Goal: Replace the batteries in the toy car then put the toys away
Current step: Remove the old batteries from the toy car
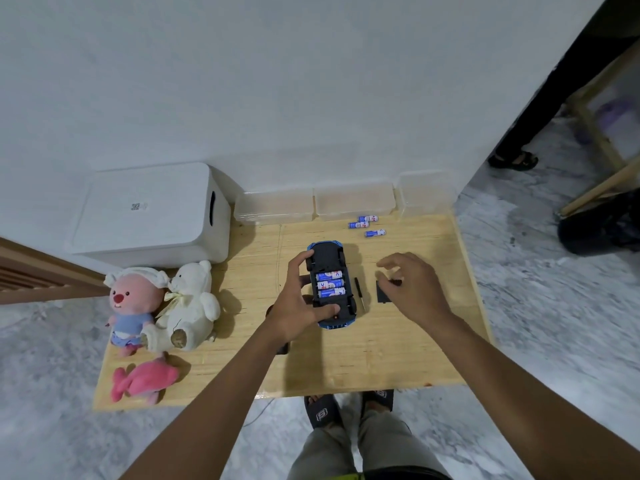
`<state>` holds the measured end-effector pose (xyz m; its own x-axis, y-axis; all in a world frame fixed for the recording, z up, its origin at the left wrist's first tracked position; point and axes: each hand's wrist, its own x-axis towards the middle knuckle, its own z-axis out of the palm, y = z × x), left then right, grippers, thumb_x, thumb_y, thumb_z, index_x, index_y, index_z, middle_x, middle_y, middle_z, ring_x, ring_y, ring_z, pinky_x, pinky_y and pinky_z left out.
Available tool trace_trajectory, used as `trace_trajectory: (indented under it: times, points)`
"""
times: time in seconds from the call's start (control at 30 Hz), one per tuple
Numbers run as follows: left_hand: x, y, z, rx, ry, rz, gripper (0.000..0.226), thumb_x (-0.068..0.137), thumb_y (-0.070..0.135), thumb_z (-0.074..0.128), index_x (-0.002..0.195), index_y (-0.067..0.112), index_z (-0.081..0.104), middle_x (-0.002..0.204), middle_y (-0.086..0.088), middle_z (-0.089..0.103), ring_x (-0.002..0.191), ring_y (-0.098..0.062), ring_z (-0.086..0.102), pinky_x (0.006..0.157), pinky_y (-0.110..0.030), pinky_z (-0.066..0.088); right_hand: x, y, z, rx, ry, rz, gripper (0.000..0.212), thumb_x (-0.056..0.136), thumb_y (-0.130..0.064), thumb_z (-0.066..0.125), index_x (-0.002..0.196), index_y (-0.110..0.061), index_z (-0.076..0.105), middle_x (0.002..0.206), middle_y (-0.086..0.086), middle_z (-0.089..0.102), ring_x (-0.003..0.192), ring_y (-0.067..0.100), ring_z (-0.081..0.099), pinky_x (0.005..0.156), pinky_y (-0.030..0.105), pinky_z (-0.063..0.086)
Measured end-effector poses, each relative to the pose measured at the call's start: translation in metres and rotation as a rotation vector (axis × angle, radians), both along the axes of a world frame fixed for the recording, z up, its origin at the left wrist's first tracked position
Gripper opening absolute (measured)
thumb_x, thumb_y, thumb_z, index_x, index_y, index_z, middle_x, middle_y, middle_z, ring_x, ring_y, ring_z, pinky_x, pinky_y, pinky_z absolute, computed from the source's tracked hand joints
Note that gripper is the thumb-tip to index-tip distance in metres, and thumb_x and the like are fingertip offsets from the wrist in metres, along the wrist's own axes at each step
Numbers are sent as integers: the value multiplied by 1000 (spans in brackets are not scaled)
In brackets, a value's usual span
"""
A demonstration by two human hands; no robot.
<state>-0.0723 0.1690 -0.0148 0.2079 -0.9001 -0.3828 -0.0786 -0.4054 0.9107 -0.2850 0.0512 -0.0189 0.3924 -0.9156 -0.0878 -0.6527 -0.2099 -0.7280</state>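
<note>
The left hand (298, 303) grips the upside-down toy car (329, 258) on the table (381, 355), with three batteries (330, 284) showing inside. The right hand (412, 285) hangs loosely bent over a black lid (382, 294), maybe touching it. Spare batteries (367, 225) lie farther back.

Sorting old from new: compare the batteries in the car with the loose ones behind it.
Place: batteries in the car sit in its open compartment; loose batteries lie on the table. Order: the car's are packed parallel; the loose ones scattered. Both sets: three, blue and white.
</note>
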Motion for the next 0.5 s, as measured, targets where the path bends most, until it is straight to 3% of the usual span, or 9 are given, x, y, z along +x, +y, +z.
trace_trajectory:
  times: [0.13,0.2,0.33,0.5]
  points:
    - [-4,-2,1,-3,-19,7,105,74,-2,86,146,45,26,135,-7,56,98,-2,70,89,-47,62,48,20,28,44,76,81,16,80,-40,77,90,-31,69,100,-13,59,87,10,57,73,31,48]
    - [-6,-2,2,-6,-35,8,107,73,-1,87,146,46,25,135,-5,55,98,-8,71,86,-42,63,63,28,30,22,135,30,20,78,-41,77,89,-28,68,98,-11,58,88,11,56,70,30,45]
    - [-11,1,4,-22,-65,18,111,71,-2,88,147,43,21,132,3,54,93,-6,73,80,-30,63,77,41,27,-46,145,-97,27,78,-44,78,89,-23,65,90,-9,57,82,13,58,65,28,43]
    - [-14,9,6,-43,-92,30,114,69,0,91,148,37,18,131,10,55,95,6,68,89,-39,62,87,48,26,-25,155,-147,33,78,-47,79,93,-20,68,91,-8,58,84,13,56,68,27,40]
